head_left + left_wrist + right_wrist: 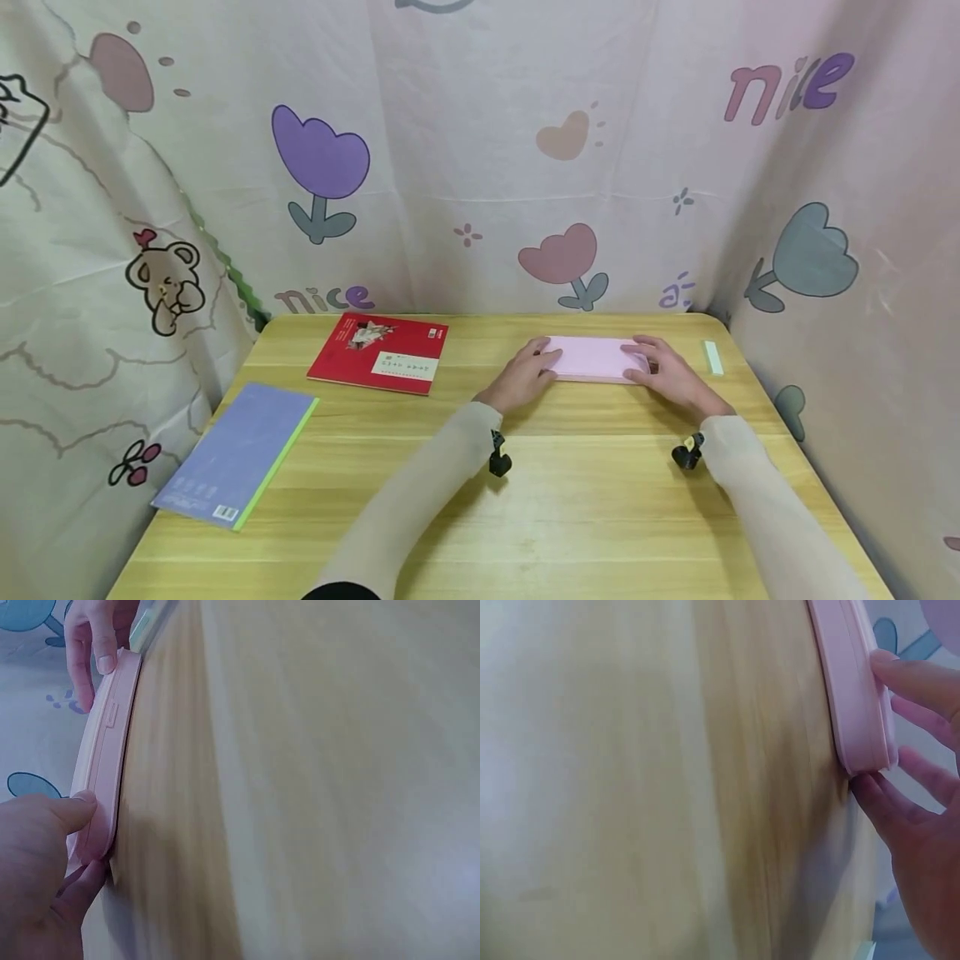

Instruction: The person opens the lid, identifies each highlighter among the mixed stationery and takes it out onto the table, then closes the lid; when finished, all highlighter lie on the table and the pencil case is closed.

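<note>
A flat pink pencil box lies lengthwise near the back of the table, its lid down. My left hand grips its left end, the thumb over the lid's edge. In the left wrist view a small latch shows on the long front side of the box, and the left hand has fingers low at the near corner. At the other end my right hand holds the box, its fingers spread over the lid and the end. The right wrist view shows that hand with fingertips on the lid and bottom corner.
A red book lies at the back left of the wooden table. A blue notebook with a green spine is at the left edge. Right of the box is a small pale green-and-white strip. Patterned curtains enclose the table.
</note>
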`<action>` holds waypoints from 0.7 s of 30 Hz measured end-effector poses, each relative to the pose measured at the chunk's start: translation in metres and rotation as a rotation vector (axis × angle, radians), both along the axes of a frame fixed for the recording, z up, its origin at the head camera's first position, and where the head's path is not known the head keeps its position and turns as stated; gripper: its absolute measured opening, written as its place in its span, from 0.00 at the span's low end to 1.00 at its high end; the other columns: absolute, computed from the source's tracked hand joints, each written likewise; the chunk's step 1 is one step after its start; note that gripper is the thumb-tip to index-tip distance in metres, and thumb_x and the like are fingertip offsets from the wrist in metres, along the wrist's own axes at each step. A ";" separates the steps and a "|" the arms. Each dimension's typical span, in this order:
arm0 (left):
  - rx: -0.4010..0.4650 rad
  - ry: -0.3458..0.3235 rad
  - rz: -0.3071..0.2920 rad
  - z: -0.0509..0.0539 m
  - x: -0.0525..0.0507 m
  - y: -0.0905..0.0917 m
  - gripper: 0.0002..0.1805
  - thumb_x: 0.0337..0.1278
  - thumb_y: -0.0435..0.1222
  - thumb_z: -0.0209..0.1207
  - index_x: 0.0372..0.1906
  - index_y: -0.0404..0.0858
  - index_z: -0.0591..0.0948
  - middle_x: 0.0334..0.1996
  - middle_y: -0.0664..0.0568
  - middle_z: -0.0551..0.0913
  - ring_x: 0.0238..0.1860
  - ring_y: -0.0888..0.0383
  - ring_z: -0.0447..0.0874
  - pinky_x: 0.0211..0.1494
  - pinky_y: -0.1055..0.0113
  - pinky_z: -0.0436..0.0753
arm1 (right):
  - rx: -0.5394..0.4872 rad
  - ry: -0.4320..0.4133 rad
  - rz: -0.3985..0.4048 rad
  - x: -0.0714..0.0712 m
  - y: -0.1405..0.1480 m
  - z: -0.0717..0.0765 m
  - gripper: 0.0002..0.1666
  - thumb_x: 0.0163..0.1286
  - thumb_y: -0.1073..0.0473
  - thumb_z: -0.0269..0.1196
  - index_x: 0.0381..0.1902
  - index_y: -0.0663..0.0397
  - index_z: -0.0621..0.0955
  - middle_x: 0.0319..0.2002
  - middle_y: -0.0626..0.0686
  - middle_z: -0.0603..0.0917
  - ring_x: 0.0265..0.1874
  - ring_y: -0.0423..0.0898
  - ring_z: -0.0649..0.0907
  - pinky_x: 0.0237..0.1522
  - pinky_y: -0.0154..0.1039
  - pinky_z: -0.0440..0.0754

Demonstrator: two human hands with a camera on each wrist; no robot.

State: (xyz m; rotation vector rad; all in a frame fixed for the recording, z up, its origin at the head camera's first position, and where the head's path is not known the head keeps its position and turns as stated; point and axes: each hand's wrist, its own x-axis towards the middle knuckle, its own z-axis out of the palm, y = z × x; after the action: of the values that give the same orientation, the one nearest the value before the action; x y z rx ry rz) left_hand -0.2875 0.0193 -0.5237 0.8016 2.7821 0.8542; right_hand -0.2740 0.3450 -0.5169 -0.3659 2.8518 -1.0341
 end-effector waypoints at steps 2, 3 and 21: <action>-0.005 -0.008 -0.001 0.000 0.005 -0.007 0.29 0.87 0.42 0.55 0.85 0.50 0.68 0.89 0.50 0.55 0.87 0.52 0.59 0.87 0.57 0.64 | -0.002 0.003 0.020 0.004 -0.003 0.000 0.37 0.79 0.48 0.69 0.77 0.60 0.76 0.84 0.70 0.59 0.81 0.75 0.60 0.79 0.79 0.57; -0.009 -0.007 -0.001 0.000 0.007 -0.010 0.29 0.87 0.42 0.55 0.84 0.50 0.68 0.89 0.50 0.55 0.87 0.52 0.59 0.87 0.57 0.64 | -0.004 0.007 0.028 0.007 -0.005 0.000 0.37 0.79 0.48 0.69 0.77 0.60 0.76 0.84 0.70 0.59 0.81 0.75 0.61 0.79 0.78 0.57; 0.057 -0.071 0.026 -0.002 0.049 -0.094 0.30 0.84 0.40 0.58 0.84 0.49 0.70 0.88 0.51 0.58 0.87 0.49 0.60 0.86 0.51 0.68 | -0.083 0.042 0.187 0.034 -0.062 -0.005 0.34 0.75 0.57 0.74 0.75 0.58 0.79 0.81 0.65 0.66 0.70 0.66 0.79 0.73 0.64 0.78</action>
State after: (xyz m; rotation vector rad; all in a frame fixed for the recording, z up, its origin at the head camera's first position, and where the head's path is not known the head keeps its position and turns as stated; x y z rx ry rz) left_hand -0.2382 -0.0749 -0.5261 0.7303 2.7240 0.9517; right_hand -0.2400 0.2830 -0.5219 -0.6544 2.7509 -1.1226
